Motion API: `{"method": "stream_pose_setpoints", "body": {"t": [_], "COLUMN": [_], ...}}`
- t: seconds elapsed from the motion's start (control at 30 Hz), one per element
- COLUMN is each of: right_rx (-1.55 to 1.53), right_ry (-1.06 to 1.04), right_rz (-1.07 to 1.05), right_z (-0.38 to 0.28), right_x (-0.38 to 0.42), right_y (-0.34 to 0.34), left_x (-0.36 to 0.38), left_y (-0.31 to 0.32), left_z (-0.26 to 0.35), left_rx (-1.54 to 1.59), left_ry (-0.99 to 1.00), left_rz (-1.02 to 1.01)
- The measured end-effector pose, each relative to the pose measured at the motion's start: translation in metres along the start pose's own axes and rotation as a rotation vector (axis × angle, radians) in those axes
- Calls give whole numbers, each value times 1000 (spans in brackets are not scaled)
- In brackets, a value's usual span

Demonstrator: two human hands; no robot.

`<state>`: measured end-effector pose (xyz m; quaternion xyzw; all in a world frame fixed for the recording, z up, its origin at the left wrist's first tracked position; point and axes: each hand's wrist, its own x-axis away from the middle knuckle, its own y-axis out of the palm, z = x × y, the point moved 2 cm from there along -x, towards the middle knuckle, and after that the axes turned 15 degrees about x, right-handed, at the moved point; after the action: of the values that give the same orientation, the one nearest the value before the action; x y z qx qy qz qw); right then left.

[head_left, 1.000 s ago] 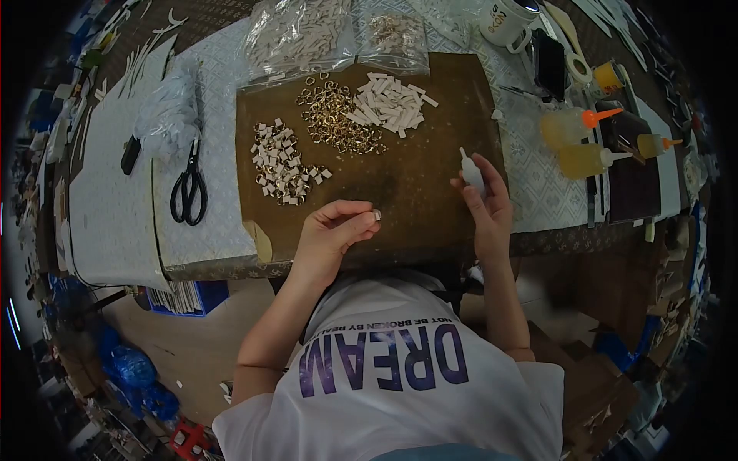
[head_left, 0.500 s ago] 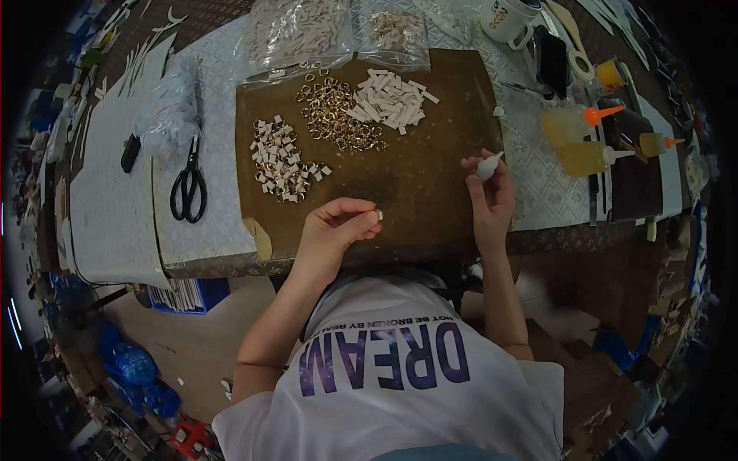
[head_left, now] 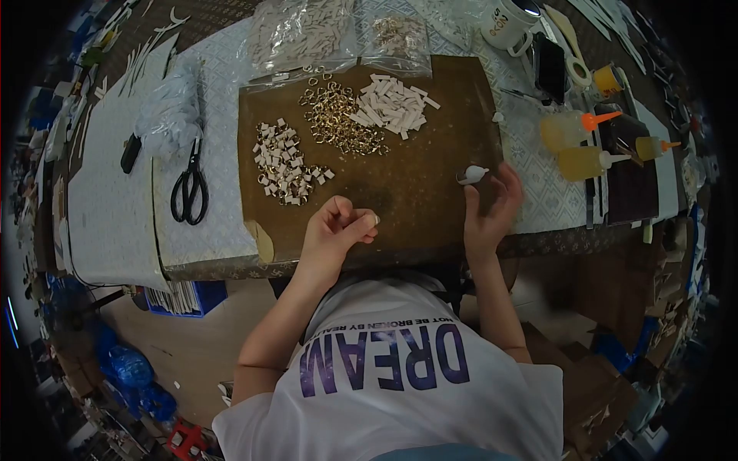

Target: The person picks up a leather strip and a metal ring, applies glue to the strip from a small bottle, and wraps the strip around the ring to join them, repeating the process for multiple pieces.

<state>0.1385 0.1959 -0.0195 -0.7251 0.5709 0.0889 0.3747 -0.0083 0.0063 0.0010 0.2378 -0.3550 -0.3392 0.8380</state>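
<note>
My left hand (head_left: 335, 233) pinches a small pale piece (head_left: 376, 220) between thumb and forefinger, over the near part of the brown mat (head_left: 415, 184). My right hand (head_left: 494, 211) is open, its fingers spread, beside a small white squeeze bottle (head_left: 476, 174) with a pointed tip that lies on the mat. Farther back are a pile of gold-coloured metal rings (head_left: 338, 119) and a heap of short cream strips (head_left: 393, 104). On the mat's left lies a pile of rings with cream strips folded on them (head_left: 283, 163).
Black-handled scissors (head_left: 189, 194) and a crumpled clear plastic bag (head_left: 171, 107) lie left of the mat. Clear bags of strips (head_left: 301, 34) and rings (head_left: 397, 37) sit at its back edge. At right are bottles of yellow liquid (head_left: 582, 160), a phone (head_left: 549, 67) and a mug (head_left: 507, 24).
My right hand has let go of the white squeeze bottle, which now lies on the mat, and its fingers have spread. My left hand stays nearly in place with the small piece.
</note>
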Motion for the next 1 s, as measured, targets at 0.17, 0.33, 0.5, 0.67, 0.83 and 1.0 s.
{"method": "stream_pose_setpoints", "body": {"t": [0.17,0.33,0.5,0.67,0.83,1.0], "right_rx": [-19,70,228,189,353,398], "right_ry": [-244,-25,-95,-121,-264,-243], "right_rz": [-358,-431,-400,-482,-497,-589], "right_z": [-45,-47,-33,-49,-60,-63], "right_x": [6,-12,-35,-45,-52,-56], "right_y": [19,75,101,124,142,145], "left_x": [-1,6,8,6,5,4], "left_y": [-17,-24,-40,-40,-48,-52], "left_z": [1,6,7,6,4,2], "left_rx": [2,-36,-20,-27,-36,-9], "left_ry": [96,239,295,277,269,280], "left_rz": [52,101,107,124,42,24]}}
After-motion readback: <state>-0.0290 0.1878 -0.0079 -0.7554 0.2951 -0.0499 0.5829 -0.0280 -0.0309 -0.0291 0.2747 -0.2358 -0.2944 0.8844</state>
